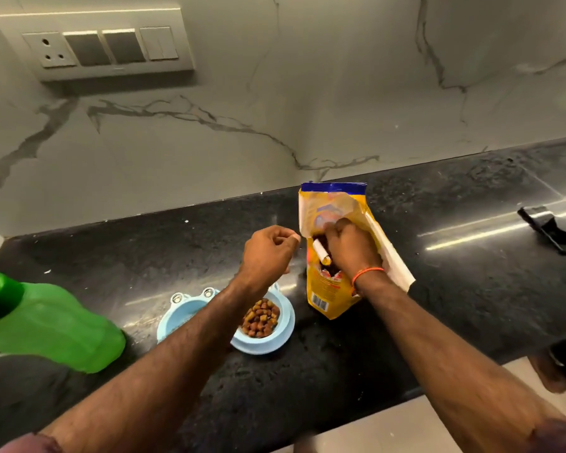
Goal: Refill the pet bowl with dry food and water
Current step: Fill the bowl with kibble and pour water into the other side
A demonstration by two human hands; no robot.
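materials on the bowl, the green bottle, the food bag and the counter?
Bowl: looks like moulded plastic, pale blue, smooth and matte.
Bottle: probably translucent green plastic with an opaque green cap.
Bag: seems a thin printed plastic or foil pouch; it creases, and the lining is pale.
Counter: likely polished black granite, speckled, with sharp reflections.
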